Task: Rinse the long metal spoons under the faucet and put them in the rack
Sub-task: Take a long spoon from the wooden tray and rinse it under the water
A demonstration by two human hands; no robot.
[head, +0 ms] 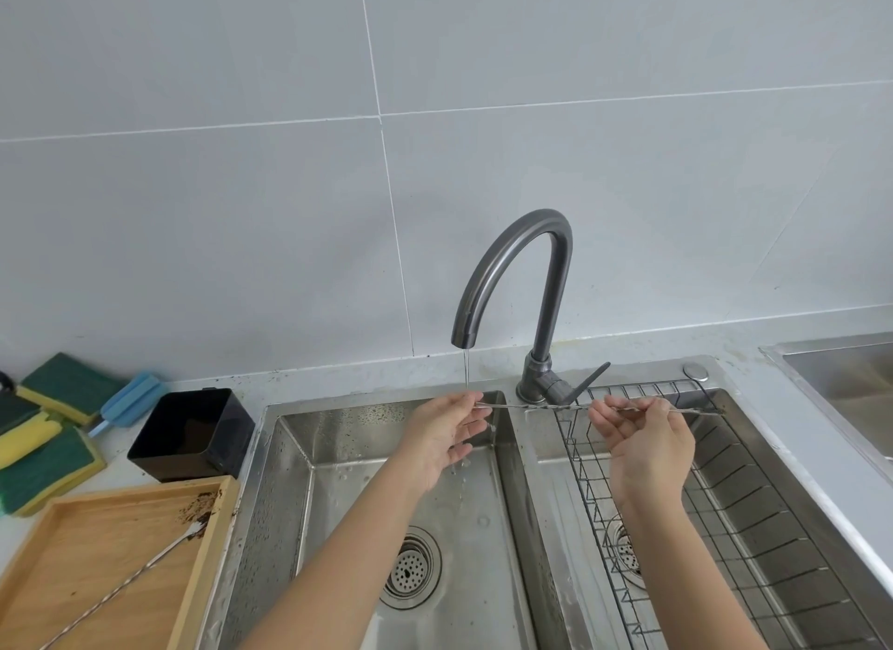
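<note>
Two long metal spoons [541,407] [130,579], two basins [290,504] [555,504], one faucet [522,272], one rack [754,495], one wooden tray [96,553], one black tub [193,436].

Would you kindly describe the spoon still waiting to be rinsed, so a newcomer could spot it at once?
Start at the double sink and look left to the wooden tray on the counter. The long metal spoon lies diagonally across it, its bowl end beside dark crumbs. Unlike the spoon held under the faucet, no hand touches it.

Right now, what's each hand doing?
Left hand: pinching one end of the long spoon under the faucet stream.
Right hand: closed on the same spoon, over the rack.
</note>
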